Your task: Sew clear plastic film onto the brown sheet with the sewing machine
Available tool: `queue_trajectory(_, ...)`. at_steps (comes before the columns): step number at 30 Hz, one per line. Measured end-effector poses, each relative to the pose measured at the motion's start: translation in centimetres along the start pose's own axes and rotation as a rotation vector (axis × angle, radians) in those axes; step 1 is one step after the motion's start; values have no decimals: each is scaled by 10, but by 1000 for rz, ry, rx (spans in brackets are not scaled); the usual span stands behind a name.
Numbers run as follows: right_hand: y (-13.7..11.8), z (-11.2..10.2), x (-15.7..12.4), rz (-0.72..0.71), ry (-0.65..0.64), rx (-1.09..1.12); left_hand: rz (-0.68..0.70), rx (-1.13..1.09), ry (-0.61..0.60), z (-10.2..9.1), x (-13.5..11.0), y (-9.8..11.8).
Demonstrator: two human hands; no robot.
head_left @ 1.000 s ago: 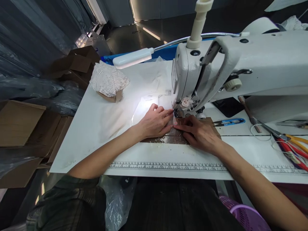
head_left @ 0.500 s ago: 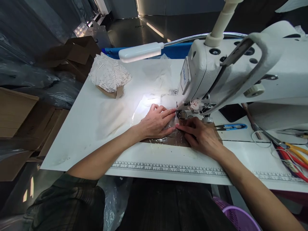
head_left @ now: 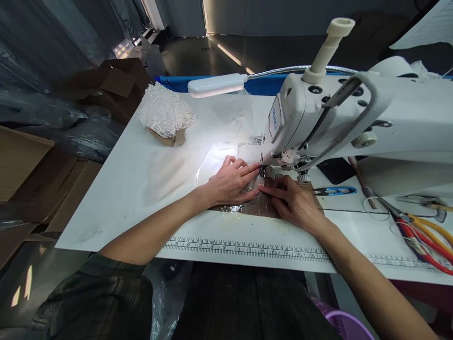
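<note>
Thin, pale, see-through fabric lies by the needle area of a white sewing machine, mostly covered by my hands. My left hand rests flat on it, its fingers spread and reaching to the presser foot. From the other side, my right hand stretches its index finger onto the fabric, close to the left thumb. Its thumb is apart, lower down on the brown plate that has clear tape over it. Whether any cloth is pinched there is hard to see.
White lace is heaped on a small cardboard box at the back left. Blue thread snips, a black phone-like slab and orange-handled scissors lie right. A lamp hangs above. A printed ruler runs along the front edge.
The camera view has tilted and shifted slightly, so the machine sits lower in the picture. Both hands keep nearly the same pose on the fabric.
</note>
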State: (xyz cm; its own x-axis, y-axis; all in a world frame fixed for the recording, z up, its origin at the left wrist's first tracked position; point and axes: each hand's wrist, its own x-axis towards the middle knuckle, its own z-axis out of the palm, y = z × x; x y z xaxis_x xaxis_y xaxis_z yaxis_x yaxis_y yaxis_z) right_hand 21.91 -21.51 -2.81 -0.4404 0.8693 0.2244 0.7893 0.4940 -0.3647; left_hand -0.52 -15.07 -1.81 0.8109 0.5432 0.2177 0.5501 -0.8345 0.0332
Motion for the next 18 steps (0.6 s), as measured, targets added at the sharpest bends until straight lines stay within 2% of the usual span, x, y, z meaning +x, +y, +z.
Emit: queue_trajectory(18,3,4,0,-9,23,3,-1,10,10,1,0,1)
